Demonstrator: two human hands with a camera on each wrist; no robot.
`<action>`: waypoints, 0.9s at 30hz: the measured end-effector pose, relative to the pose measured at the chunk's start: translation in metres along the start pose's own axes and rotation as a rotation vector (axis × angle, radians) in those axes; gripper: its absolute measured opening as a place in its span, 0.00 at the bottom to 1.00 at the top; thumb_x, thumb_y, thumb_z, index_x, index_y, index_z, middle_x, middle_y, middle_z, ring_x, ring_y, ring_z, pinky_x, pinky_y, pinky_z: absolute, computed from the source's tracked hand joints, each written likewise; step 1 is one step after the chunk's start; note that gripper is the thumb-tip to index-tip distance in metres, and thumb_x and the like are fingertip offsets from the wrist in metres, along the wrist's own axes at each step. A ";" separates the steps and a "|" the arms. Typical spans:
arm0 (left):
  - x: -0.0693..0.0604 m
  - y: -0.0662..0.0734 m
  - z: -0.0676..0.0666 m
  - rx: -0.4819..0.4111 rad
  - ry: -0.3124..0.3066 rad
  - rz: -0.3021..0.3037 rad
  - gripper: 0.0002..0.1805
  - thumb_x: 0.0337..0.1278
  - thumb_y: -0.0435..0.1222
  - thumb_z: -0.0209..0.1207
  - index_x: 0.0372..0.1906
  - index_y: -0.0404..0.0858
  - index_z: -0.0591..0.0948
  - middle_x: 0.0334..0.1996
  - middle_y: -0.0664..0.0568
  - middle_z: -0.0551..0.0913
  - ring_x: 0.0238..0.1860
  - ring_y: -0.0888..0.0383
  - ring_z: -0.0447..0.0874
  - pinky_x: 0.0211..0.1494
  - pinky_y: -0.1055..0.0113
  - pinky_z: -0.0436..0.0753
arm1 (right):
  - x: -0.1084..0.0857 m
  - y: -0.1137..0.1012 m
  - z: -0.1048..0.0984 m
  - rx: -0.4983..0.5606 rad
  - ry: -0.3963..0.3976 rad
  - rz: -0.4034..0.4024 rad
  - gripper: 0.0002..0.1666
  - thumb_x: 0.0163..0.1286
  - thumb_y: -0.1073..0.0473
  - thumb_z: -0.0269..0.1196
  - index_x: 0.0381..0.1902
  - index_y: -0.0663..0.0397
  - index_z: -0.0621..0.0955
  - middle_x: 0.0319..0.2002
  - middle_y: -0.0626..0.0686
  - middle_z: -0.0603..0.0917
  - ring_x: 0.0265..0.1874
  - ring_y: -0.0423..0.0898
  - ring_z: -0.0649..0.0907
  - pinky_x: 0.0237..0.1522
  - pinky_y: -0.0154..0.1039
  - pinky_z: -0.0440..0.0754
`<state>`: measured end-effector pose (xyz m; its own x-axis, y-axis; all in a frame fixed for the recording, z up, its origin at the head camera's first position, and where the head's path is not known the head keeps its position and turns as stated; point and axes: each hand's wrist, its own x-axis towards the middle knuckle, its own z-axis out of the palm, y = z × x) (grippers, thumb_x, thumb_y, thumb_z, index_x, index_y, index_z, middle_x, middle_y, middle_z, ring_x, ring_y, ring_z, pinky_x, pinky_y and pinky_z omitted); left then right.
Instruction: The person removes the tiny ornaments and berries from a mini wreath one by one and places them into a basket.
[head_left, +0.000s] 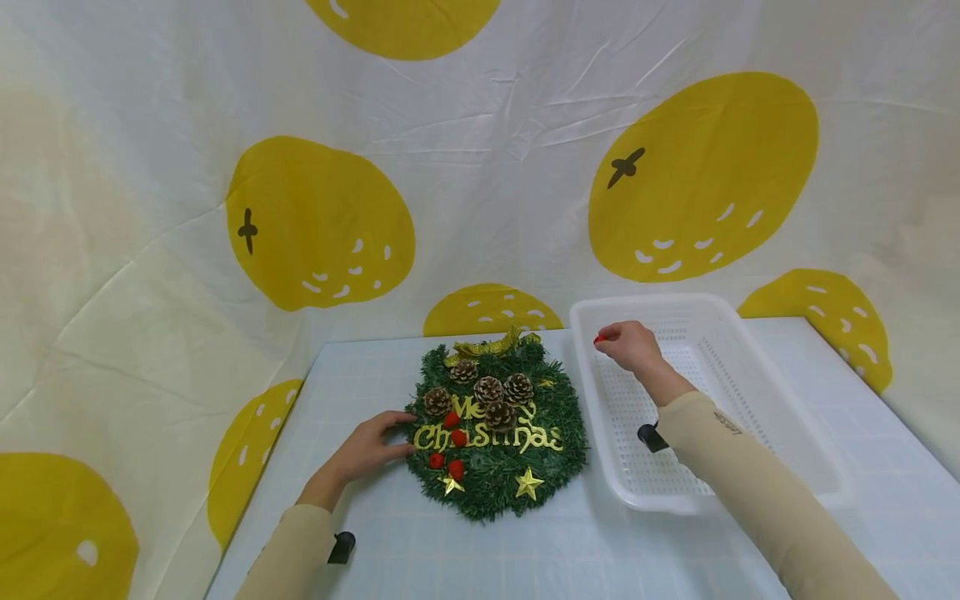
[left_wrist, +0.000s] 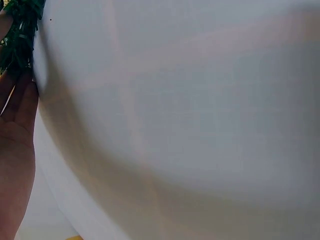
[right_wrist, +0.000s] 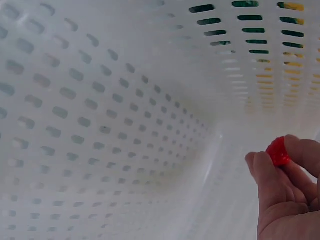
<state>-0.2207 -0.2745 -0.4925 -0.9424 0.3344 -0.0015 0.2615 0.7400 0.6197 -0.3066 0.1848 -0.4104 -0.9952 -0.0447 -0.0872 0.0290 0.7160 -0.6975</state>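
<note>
Four berries [head_left: 459,438] sit on the wreath [head_left: 487,487]; right of it, the right hand [head_left: 633,347] pinches a fifth berry [right_wrist: 278,151], not yet added; the loosely extended left hand [head_left: 363,447] touches its edge.

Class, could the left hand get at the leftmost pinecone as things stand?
Probably yes: the left hand is at the left edge of the wreath, near that pinecone, and the way looks free.

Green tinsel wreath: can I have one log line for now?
left hand: touching green tinsel wreath; right hand: pinching small red ornament over floor of white perforated plastic basket; wreath: brown pinecones, gold stars
</note>
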 end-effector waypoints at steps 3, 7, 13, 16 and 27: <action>0.000 0.001 -0.001 -0.007 0.000 0.004 0.29 0.55 0.50 0.68 0.60 0.43 0.79 0.60 0.46 0.77 0.63 0.44 0.73 0.65 0.45 0.71 | 0.000 0.005 0.002 0.014 -0.031 0.004 0.24 0.71 0.58 0.60 0.59 0.70 0.77 0.55 0.67 0.79 0.50 0.61 0.79 0.49 0.50 0.81; 0.001 0.001 -0.001 -0.013 -0.003 0.004 0.29 0.55 0.49 0.68 0.60 0.43 0.78 0.60 0.46 0.77 0.63 0.44 0.73 0.65 0.46 0.72 | -0.001 0.013 0.002 0.003 -0.056 -0.007 0.24 0.71 0.59 0.60 0.59 0.72 0.76 0.54 0.68 0.79 0.49 0.61 0.80 0.47 0.50 0.82; 0.001 0.000 0.000 -0.011 -0.004 0.007 0.29 0.55 0.49 0.68 0.60 0.43 0.78 0.60 0.46 0.77 0.63 0.44 0.72 0.65 0.46 0.71 | 0.001 0.022 0.005 -0.038 -0.085 -0.010 0.23 0.69 0.60 0.61 0.57 0.71 0.78 0.51 0.66 0.82 0.45 0.58 0.83 0.44 0.48 0.83; 0.001 0.000 0.000 -0.006 -0.002 0.001 0.29 0.55 0.49 0.68 0.60 0.43 0.78 0.60 0.46 0.77 0.64 0.43 0.72 0.65 0.45 0.71 | 0.002 0.025 0.007 -0.032 -0.101 -0.009 0.23 0.68 0.61 0.61 0.57 0.72 0.78 0.50 0.66 0.82 0.43 0.58 0.84 0.43 0.48 0.83; 0.000 0.001 0.000 -0.001 0.000 -0.005 0.29 0.55 0.48 0.69 0.60 0.42 0.79 0.60 0.46 0.77 0.63 0.44 0.72 0.66 0.46 0.71 | 0.001 0.025 0.011 -0.067 -0.113 -0.009 0.23 0.67 0.61 0.63 0.55 0.71 0.79 0.51 0.67 0.81 0.44 0.58 0.83 0.43 0.48 0.83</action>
<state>-0.2206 -0.2736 -0.4922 -0.9437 0.3307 -0.0040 0.2571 0.7411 0.6203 -0.3056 0.1945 -0.4357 -0.9784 -0.1262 -0.1635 0.0104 0.7603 -0.6495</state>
